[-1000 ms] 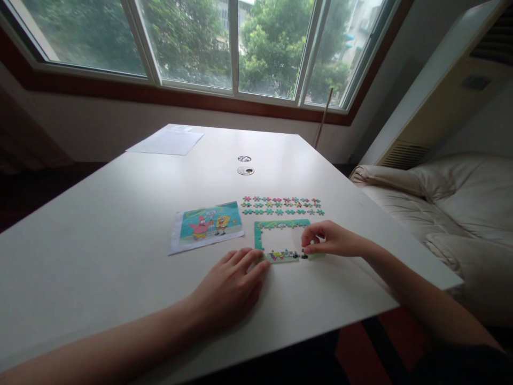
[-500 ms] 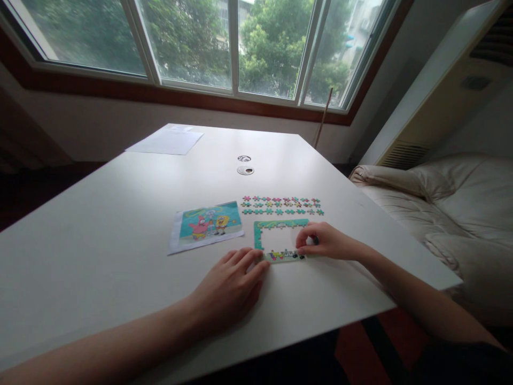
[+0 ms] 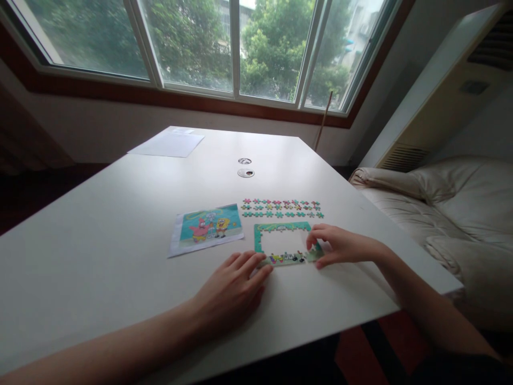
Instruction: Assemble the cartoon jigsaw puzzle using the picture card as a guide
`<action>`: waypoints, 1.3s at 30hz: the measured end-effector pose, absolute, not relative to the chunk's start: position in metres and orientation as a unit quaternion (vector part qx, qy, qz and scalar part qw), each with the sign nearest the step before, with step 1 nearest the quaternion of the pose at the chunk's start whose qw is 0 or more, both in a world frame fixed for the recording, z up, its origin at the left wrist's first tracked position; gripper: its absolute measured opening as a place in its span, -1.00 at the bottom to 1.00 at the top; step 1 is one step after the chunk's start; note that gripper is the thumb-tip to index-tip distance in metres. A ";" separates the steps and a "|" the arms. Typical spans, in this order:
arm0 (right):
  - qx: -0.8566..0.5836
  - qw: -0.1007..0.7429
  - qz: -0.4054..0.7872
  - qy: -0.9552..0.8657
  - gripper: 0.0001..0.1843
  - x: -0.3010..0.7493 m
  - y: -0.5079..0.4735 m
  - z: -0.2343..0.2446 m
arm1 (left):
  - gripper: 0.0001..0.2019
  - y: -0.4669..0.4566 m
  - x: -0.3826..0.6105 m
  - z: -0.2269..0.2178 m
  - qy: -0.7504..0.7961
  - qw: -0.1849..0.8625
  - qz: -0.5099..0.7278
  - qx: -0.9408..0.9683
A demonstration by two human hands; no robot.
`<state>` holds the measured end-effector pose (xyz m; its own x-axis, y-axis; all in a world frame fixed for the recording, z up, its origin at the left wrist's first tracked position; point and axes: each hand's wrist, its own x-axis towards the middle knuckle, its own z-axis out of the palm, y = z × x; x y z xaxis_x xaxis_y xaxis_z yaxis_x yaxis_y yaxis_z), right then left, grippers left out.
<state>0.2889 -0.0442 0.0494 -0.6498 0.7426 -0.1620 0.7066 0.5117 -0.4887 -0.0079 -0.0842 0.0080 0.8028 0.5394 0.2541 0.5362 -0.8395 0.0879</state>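
Three rows of loose pieces [image 3: 279, 215] lie beyond the frame [image 3: 257, 243], whose middle shows white desk [image 3: 280, 242]; I judge the edge nearly done, the inside not yet laid. A thin gap parts the frame's bottom from its right corner. I watch the right hand [image 3: 342, 245] over that corner, fingers spread, pinching nothing I can see. The left hand [image 3: 236, 280] rests its fingers slightly apart on the frame's lower left. The picture [image 3: 210, 224] lies left of the frame.
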 end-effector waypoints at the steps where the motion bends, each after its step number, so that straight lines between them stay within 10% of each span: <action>1: -0.419 0.032 0.265 -0.868 -0.62 0.288 -0.044 0.049 | -0.70 -0.085 -0.007 0.008 0.273 0.003 0.134 0.953; 31: -0.414 0.075 0.239 -0.875 -0.82 0.273 -0.044 0.042 | -0.71 -0.084 0.035 0.008 0.167 0.013 0.117 0.979; 39: -0.423 0.097 0.232 -0.871 -0.58 0.295 -0.037 0.046 | -0.67 -0.076 0.024 0.021 0.193 0.003 0.129 0.973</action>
